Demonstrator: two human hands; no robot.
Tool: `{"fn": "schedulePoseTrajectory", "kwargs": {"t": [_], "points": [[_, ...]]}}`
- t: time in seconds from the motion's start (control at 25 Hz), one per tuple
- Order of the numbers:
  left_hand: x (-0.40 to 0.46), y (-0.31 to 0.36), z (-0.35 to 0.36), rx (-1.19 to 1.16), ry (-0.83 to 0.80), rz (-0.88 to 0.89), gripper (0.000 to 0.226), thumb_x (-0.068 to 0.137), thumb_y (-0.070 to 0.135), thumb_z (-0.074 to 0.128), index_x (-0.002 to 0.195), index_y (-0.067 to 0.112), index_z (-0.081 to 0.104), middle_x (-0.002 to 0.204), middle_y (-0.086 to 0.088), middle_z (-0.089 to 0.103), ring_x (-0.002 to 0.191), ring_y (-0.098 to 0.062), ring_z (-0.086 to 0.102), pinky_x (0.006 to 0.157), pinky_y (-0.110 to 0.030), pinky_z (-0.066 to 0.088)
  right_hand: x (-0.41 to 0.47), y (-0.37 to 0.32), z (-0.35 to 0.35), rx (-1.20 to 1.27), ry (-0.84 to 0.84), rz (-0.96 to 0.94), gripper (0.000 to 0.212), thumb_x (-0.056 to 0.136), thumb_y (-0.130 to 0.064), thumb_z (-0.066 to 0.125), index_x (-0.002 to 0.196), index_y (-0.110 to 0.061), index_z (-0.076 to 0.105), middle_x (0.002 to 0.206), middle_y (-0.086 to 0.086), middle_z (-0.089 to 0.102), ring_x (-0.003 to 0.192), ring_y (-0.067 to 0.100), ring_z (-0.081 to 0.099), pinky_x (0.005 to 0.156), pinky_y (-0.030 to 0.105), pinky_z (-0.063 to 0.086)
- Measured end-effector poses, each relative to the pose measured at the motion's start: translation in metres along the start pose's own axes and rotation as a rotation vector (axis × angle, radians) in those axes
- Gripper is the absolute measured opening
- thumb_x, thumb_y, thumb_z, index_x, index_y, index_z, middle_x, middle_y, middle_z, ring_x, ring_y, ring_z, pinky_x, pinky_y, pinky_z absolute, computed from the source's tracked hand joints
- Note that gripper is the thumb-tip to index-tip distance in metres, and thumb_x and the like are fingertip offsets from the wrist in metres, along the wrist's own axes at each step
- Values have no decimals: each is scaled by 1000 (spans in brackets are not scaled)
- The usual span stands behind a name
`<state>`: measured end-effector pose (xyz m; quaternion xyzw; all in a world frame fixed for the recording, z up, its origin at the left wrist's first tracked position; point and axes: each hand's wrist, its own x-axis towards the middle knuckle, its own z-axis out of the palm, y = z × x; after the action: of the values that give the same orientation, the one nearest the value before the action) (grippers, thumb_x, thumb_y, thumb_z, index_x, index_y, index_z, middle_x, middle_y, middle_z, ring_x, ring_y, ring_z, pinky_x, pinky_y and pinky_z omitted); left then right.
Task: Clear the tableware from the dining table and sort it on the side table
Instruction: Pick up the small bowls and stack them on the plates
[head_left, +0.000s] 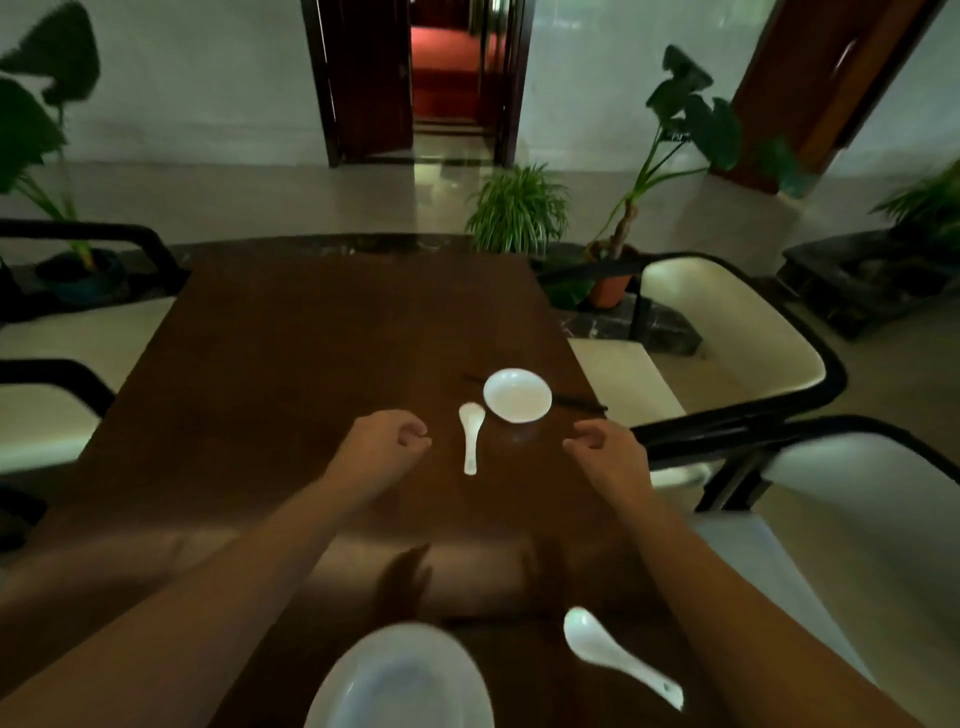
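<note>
both hands hover empty over the dining table (291, 332), the left hand (387, 441) and right hand (605, 449) each with fingers loosely curled, the far spoon (471, 436) lying between them and the small white bowl (517, 395) just beyond the right hand. the dark chopsticks (576, 401) run behind that bowl and may be touching it, so lifting the bowl carelessly could roll them toward the table edge. nearer the body, the near spoon (618, 654) and the plate (400, 680) sit under the forearms, where a dropped wrist could knock them.

One head-worn wide-angle view looks forward and down over the brown counter (311, 338) from close above; doorway (447, 78) straight ahead.
</note>
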<state>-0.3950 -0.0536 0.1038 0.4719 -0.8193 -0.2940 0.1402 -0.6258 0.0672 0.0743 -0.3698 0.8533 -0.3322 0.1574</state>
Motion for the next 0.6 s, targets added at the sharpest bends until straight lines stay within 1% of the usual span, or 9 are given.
{"fn": "schedulePoseTrajectory", "kwargs": {"t": [0.04, 0.12, 0.24, 0.32, 0.4, 0.44, 0.48, 0.52, 0.6], "points": [[25, 7, 5, 31, 6, -4, 27, 87, 25, 59, 112, 15, 63, 103, -3, 67, 89, -13, 57, 78, -26, 44, 25, 2, 3, -18, -5, -11, 37, 81, -25, 66, 116, -12, 61, 110, 11, 67, 103, 24, 61, 88, 31, 44], [75, 18, 22, 158, -3, 55, 32, 87, 25, 58, 118, 17, 59, 112, -3, 64, 97, -16, 58, 82, -29, 45, 72, 11, 16, -85, -23, -74, 41, 81, -22, 66, 120, -12, 58, 115, 11, 65, 105, 24, 59, 89, 32, 45], [137, 23, 56, 349, -34, 219, 37, 90, 26, 53, 126, 19, 52, 121, -2, 56, 108, -18, 55, 85, -30, 44, 124, 31, 41, -299, -91, -291, 43, 83, -20, 63, 125, -18, 54, 124, 9, 57, 111, 24, 54, 92, 38, 47], [170, 20, 83, 425, -75, 290, 39, 90, 24, 51, 129, 20, 50, 124, -3, 53, 111, -21, 53, 86, -34, 46, 151, 51, 57, -474, -159, -409, 48, 85, -18, 59, 132, -22, 48, 137, 8, 46, 123, 26, 45, 96, 41, 45], [188, 10, 107, 500, -161, 317, 42, 89, 21, 51, 131, 20, 48, 126, -4, 50, 112, -23, 53, 86, -35, 47, 169, 65, 68, -559, -231, -443, 52, 87, -13, 55, 136, -23, 43, 148, 8, 33, 132, 28, 35, 102, 42, 39], [193, 4, 116, 517, -200, 309, 43, 89, 19, 51, 132, 19, 47, 128, -5, 49, 113, -23, 52, 87, -35, 46, 176, 71, 72, -567, -253, -452, 51, 87, -11, 53, 136, -23, 43, 149, 9, 30, 134, 28, 33, 105, 42, 36], [197, -3, 125, 503, -228, 288, 44, 89, 16, 51, 133, 18, 47, 130, -6, 49, 114, -24, 51, 90, -34, 44, 181, 76, 75, -542, -271, -457, 50, 88, -10, 51, 136, -22, 44, 148, 10, 33, 133, 28, 34, 107, 40, 34], [198, -9, 131, 465, -234, 270, 45, 88, 14, 51, 133, 16, 47, 131, -7, 49, 117, -24, 50, 94, -33, 42, 183, 79, 78, -473, -273, -455, 46, 89, -9, 50, 135, -19, 46, 145, 10, 39, 131, 27, 38, 108, 38, 33], [196, -19, 139, 360, -186, 259, 45, 88, 8, 50, 132, 12, 49, 129, -11, 53, 118, -25, 49, 97, -33, 40, 182, 82, 82, -264, -228, -416, 40, 90, -7, 48, 129, -14, 53, 133, 11, 54, 121, 25, 50, 105, 33, 37]]}}
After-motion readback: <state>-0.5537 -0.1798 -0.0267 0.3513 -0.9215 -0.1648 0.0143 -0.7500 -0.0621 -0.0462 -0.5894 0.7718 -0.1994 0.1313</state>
